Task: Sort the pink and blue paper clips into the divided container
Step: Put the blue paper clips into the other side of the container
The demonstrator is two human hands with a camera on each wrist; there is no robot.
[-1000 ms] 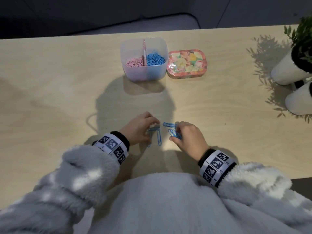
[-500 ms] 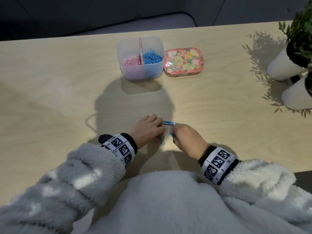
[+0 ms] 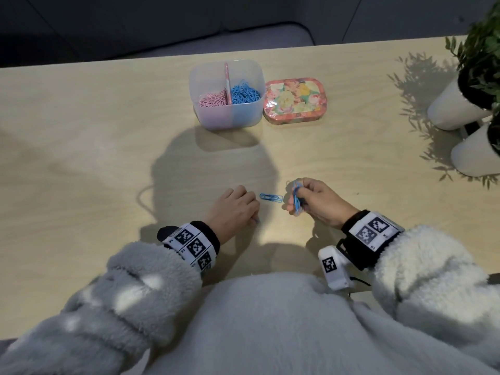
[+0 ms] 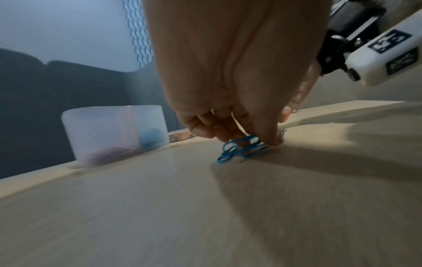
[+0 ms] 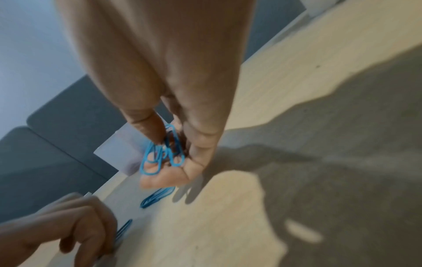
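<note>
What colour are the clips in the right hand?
Blue clips in the right hand; right wrist view shows best.

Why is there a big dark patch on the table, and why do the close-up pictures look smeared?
Head view: light from behind the person throws their shadow over the table toward the divided container; plant shadows speckle the right. Left wrist view: the table is streaked with motion blur, the container soft. Right wrist view: the right hand and its blue paper clips are blurred, the table edge tilted.

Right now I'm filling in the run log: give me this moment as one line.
right hand: holds blue clips | left hand: pinches clips on table | loose clip between hands | container: pink left, blue right
</note>
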